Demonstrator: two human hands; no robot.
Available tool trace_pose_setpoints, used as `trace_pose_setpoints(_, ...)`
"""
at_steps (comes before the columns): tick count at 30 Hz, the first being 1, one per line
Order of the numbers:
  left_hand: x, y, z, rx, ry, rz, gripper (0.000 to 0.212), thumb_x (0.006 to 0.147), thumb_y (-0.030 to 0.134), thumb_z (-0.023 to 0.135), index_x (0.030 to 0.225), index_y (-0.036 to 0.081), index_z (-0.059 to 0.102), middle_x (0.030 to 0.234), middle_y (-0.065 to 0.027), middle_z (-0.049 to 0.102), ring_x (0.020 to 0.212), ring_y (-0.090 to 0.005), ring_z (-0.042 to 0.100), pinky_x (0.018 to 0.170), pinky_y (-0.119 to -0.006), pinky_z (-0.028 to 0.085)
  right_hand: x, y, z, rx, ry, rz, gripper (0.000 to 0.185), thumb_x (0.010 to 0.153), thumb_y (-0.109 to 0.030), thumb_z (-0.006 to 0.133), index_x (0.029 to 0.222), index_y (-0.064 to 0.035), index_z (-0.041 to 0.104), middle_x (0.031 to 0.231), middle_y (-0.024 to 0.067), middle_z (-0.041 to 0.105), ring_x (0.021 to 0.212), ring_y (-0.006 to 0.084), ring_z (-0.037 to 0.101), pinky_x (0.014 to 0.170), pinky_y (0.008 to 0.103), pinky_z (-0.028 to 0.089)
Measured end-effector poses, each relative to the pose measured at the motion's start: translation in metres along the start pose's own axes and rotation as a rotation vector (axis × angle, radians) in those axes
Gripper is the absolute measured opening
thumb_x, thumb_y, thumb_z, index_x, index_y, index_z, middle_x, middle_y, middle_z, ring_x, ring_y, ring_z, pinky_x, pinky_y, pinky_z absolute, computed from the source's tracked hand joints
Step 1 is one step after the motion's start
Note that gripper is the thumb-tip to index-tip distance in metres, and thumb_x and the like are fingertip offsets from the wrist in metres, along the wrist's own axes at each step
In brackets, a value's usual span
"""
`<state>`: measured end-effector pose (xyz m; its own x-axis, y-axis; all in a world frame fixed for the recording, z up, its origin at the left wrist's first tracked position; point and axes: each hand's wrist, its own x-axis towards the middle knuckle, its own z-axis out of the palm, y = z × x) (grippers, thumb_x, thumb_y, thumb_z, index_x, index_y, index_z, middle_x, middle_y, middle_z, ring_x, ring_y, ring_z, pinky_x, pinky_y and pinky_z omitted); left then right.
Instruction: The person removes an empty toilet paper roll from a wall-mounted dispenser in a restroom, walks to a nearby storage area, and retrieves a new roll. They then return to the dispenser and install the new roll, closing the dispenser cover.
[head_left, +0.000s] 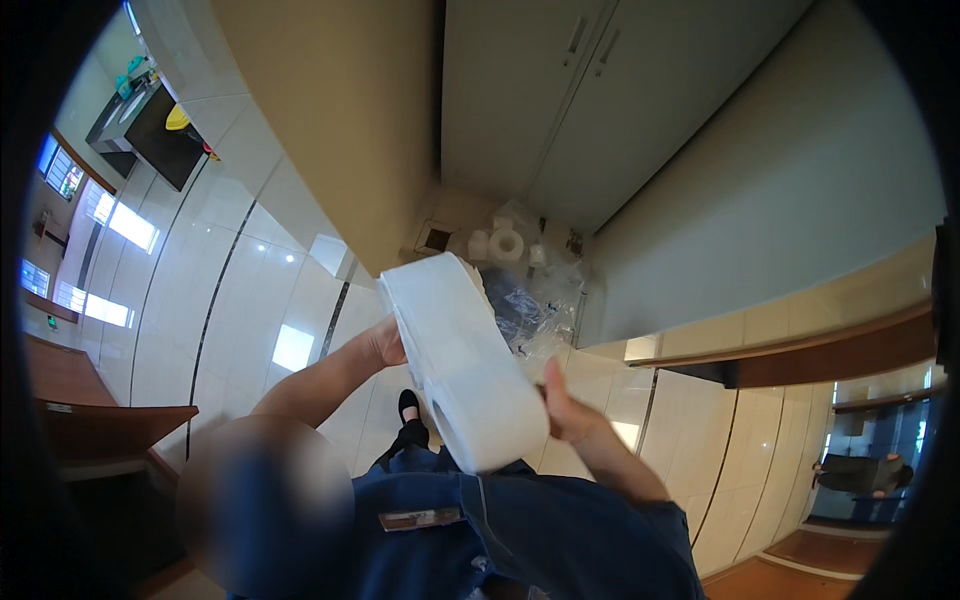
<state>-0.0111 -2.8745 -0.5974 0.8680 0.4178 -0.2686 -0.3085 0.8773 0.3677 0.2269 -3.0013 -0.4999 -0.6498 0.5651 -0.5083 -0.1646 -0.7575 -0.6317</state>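
Observation:
White toilet paper (472, 360) spans the middle of the view. It looks like a roll with its core hole facing left and a broad length of paper reaching away from me. My left hand (388, 341) grips its left side, the fingers partly hidden by the paper. At the near right end, my right hand (568, 411) supports the roll; its thumb points up and its other fingers are largely hidden. Beyond the paper, more toilet rolls (506, 244) lie in clear plastic on the floor. Crumpled clear plastic wrapping (551, 315) lies beside them.
A two-door cabinet (525, 97) stands ahead, between a beige panel (330, 97) and a grey panel (765, 217). Glossy tiles (255, 300) cover the floor. A sink counter (142, 120) is at far left, with a yellow-lidded bin (177, 118). Another person (862, 475) appears at far right.

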Motion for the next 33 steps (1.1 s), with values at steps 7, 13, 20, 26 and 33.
trace_pose_setpoints(7,-0.025,-0.014,0.055,-0.071,-0.096,-0.132,0.042,0.088,0.027,0.042,0.123,0.005,0.041,0.120,-0.0111,0.048,0.106,-0.0212,0.051,0.088,-0.033,0.043,0.089,0.076,-0.049,-0.249,-0.030,-0.253,0.085,0.079,-0.068,0.010,0.131,-0.0040,0.028,0.132,0.0101,0.034,0.121,0.0213,0.031,0.100,0.0350,0.026)
trace_pose_setpoints(13,-0.045,-0.057,0.062,-0.126,-0.026,-0.304,0.045,0.087,0.033,0.045,0.122,0.005,0.042,0.119,-0.0096,0.049,0.103,-0.0184,0.052,0.088,-0.033,0.043,0.120,-0.044,-0.045,0.323,0.072,-0.262,0.081,0.079,-0.069,0.019,0.125,-0.0048,0.037,0.123,0.0082,0.045,0.113,0.0195,0.043,0.095,0.0347,0.033)
trace_pose_setpoints(20,-0.024,-0.035,0.010,-0.113,0.154,-0.025,0.046,0.085,0.033,0.047,0.122,0.006,0.042,0.118,-0.0084,0.050,0.105,-0.0191,0.051,0.090,-0.035,0.041,0.012,-0.096,0.028,-0.074,0.120,-0.228,0.088,0.076,-0.071,0.011,0.128,-0.0038,0.033,0.126,0.0121,0.041,0.116,0.0236,0.040,0.096,0.0371,0.034)
trace_pose_setpoints(26,-0.007,0.019,0.031,-0.080,-0.026,0.037,0.045,0.087,0.024,0.045,0.128,0.008,0.034,0.125,-0.0083,0.044,0.113,-0.0217,0.044,0.095,-0.038,0.035,0.018,0.034,-0.005,0.167,0.111,0.077,0.073,0.085,-0.060,0.017,0.131,-0.0048,0.027,0.132,0.0090,0.034,0.121,0.0179,0.032,0.099,0.0318,0.027)
trace_pose_setpoints(33,-0.034,-0.053,0.054,-0.106,-0.062,-0.245,0.046,0.086,0.026,0.046,0.127,0.007,0.036,0.123,-0.0087,0.046,0.111,-0.0202,0.046,0.094,-0.036,0.036,0.117,-0.008,-0.072,0.375,-0.049,-0.161,0.079,0.079,-0.068,0.021,0.128,-0.0064,0.035,0.124,0.0085,0.043,0.114,0.0189,0.040,0.095,0.0340,0.032)
